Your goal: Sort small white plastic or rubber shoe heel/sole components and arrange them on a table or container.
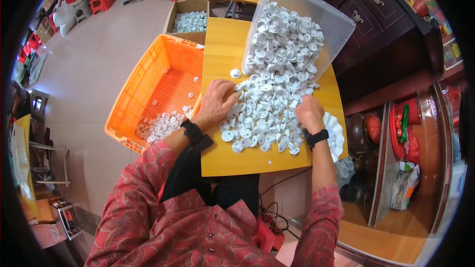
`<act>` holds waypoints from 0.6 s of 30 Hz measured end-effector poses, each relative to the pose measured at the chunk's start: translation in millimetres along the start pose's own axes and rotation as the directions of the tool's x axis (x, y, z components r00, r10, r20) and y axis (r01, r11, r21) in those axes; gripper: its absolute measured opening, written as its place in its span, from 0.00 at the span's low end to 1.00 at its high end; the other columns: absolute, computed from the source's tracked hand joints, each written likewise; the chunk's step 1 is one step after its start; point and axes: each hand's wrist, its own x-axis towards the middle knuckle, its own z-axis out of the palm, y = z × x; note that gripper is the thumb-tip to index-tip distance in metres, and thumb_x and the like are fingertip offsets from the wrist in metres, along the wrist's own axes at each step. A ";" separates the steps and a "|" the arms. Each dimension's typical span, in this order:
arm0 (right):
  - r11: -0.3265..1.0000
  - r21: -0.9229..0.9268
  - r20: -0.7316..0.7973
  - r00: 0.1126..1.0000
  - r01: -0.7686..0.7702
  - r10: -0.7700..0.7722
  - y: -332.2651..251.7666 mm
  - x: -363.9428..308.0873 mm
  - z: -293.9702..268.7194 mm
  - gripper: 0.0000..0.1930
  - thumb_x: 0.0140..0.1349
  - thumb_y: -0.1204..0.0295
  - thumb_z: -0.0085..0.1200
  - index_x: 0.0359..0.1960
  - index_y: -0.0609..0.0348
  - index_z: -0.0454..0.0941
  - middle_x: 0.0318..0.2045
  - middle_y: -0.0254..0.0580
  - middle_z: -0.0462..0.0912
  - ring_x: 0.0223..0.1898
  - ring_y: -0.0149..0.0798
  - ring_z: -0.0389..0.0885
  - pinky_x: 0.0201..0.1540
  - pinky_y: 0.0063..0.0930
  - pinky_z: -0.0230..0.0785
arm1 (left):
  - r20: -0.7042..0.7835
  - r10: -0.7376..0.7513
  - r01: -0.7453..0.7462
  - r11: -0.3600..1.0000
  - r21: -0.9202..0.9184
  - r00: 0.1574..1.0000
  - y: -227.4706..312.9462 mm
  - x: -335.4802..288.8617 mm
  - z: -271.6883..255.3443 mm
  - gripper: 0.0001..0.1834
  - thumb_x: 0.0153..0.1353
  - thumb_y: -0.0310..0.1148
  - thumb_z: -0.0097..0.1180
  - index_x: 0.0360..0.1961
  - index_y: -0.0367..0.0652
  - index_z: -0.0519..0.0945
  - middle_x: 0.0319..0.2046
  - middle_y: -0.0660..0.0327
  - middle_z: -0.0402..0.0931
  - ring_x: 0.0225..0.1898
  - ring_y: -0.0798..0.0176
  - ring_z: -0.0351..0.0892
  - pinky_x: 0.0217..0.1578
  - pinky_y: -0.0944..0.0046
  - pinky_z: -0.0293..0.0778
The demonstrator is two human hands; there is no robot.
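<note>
The heap of white plastic discs lies between the two hands on the desk, its long axis running from the mouth of the tipped clear plastic tub toward the person. The left hand is at its left edge, the heap reaching away to that hand's right; the right hand meets the opposite edge, the heap to its left. Both are about equally close, though the left is nearer the orange crate. The left grip is spread, thumb apart from the fingers; the right is curled like a loose fist, and whether it pinches a disc I cannot tell. The pieces are small, round and matt white, many with a raised tab or stem and a dark slot or hole, lying at every tilt. One loose disc sits just beside the heap, beyond the left hand.
</note>
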 end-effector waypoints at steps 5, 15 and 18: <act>0.988 0.040 -0.034 0.988 -0.150 0.151 38.1 48.4 -4.1 0.23 0.56 0.75 0.54 0.55 0.70 0.72 0.56 0.65 0.74 0.59 0.62 0.72 0.60 0.49 0.68 | -0.004 -0.016 0.016 1.000 -0.026 1.000 -0.9 1.5 -1.4 0.20 0.62 0.41 0.58 0.46 0.35 0.79 0.48 0.49 0.75 0.53 0.47 0.71 0.57 0.52 0.66; 0.962 0.238 0.011 0.991 -0.131 0.132 107.1 118.5 57.5 0.30 0.54 0.78 0.46 0.64 0.61 0.69 0.58 0.65 0.73 0.63 0.62 0.68 0.66 0.46 0.59 | -0.004 -0.010 0.010 0.999 -0.033 1.000 0.0 2.0 3.0 0.19 0.61 0.41 0.58 0.45 0.35 0.80 0.46 0.50 0.76 0.52 0.48 0.71 0.55 0.52 0.66; 0.983 0.140 0.005 0.993 -0.115 0.116 97.1 108.0 54.8 0.28 0.54 0.78 0.45 0.61 0.60 0.73 0.57 0.65 0.74 0.60 0.62 0.71 0.64 0.46 0.62 | -0.006 -0.023 0.023 0.999 -0.040 1.000 -1.6 -0.1 0.9 0.19 0.62 0.41 0.57 0.45 0.35 0.79 0.46 0.50 0.76 0.52 0.48 0.71 0.55 0.52 0.66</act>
